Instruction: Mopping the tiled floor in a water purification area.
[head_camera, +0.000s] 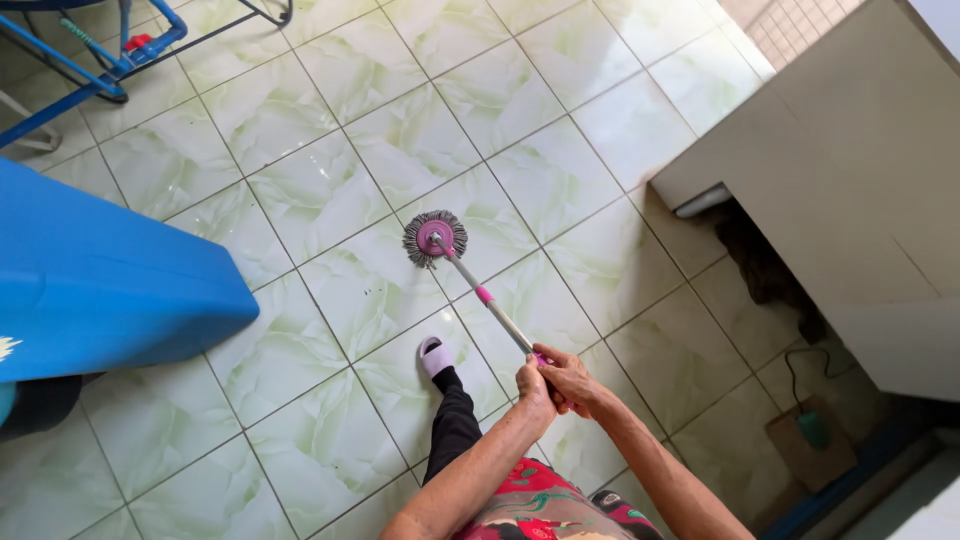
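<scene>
Both hands, left hand (533, 383) and right hand (571, 380), grip the mop handle (490, 305) near its top end. Its round grey mop head (434, 238) rests on the tiled floor (330, 190), with bare tiles all around. A blue board (100, 280) edges in at left, a pale cabinet (850, 180) at right.

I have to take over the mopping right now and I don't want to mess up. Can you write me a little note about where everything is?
Left hand: closed around the top of the mop handle.
Right hand: closed on the same handle, right beside the left.
Mop head: round, grey fringe with a pink centre, flat on the green tiled floor, out in front of the person's foot.
Nearby: a blue board on the left, a pale counter on the right.
Done or left: the tiles do not show which parts are already mopped.
</scene>
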